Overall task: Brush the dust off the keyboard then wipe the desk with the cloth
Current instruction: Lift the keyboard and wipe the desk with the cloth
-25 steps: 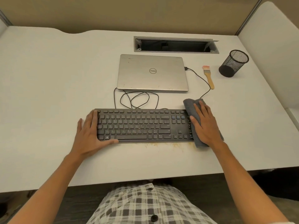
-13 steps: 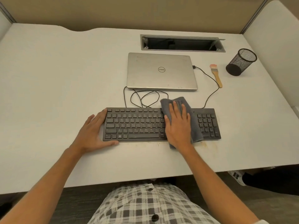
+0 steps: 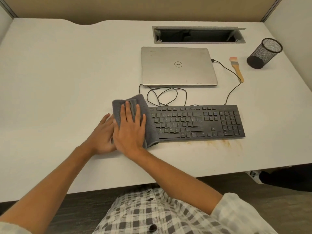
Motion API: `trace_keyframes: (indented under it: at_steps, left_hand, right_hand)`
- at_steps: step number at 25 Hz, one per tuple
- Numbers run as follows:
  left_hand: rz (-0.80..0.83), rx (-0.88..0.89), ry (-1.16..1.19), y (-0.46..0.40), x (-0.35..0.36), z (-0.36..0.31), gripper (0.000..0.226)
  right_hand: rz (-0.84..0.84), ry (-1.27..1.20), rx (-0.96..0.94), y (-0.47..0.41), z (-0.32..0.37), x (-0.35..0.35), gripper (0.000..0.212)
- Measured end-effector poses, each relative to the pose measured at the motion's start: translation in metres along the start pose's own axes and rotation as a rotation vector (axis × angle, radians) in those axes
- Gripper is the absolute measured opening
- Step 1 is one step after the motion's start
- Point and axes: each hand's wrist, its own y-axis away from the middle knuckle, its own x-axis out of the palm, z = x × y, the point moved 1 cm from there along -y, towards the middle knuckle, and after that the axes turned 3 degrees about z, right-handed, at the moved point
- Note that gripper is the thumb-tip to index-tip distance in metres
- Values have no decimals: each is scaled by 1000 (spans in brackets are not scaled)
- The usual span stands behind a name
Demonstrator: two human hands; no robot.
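A black keyboard (image 3: pixel 199 123) lies on the white desk (image 3: pixel 59 81). A grey cloth (image 3: pixel 148 125) covers its left end. My right hand (image 3: pixel 130 130) presses flat on the cloth with straight fingers. My left hand (image 3: pixel 101 134) rests at the keyboard's left edge, partly under the right hand and the cloth, fingers mostly hidden. A small wooden-handled brush (image 3: pixel 236 69) lies right of the laptop, away from both hands. Brownish dust (image 3: pixel 219 143) marks the desk in front of the keyboard's right half.
A closed silver laptop (image 3: pixel 179 65) sits behind the keyboard, with a coiled black cable (image 3: pixel 167 97) between them. A black mesh pen cup (image 3: pixel 264 54) stands at the back right. An open cable slot (image 3: pixel 199 35) lies at the desk's rear. Partition walls surround the desk.
My right hand has swept the cloth leftward across the keyboard, from its right end to its left end. My left hand has stayed at the left edge.
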Motion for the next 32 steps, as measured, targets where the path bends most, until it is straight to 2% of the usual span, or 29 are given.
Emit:
trace_keyframes:
  at_steps: [4,12,25,29,32]
  left_hand:
    - [21,10,-49,0,2,7,81]
    - [-15,-55,-9,3,3,6,108]
    - [-21,-111,-31,5,7,4,114]
    - [-52,-159,-14,5,10,-4,115]
    - [-64,-209,3,4,11,-10,120]
  right_hand:
    - [-14,78,-2,0,0,8,67]
    - [-35,71,-53,0,-29,-7,66]
    - [-188,151,134,11,-235,-76,60]
    - [-225,113,214,12,-296,-97,61]
    - [-215,51,191,9,-321,-108,62]
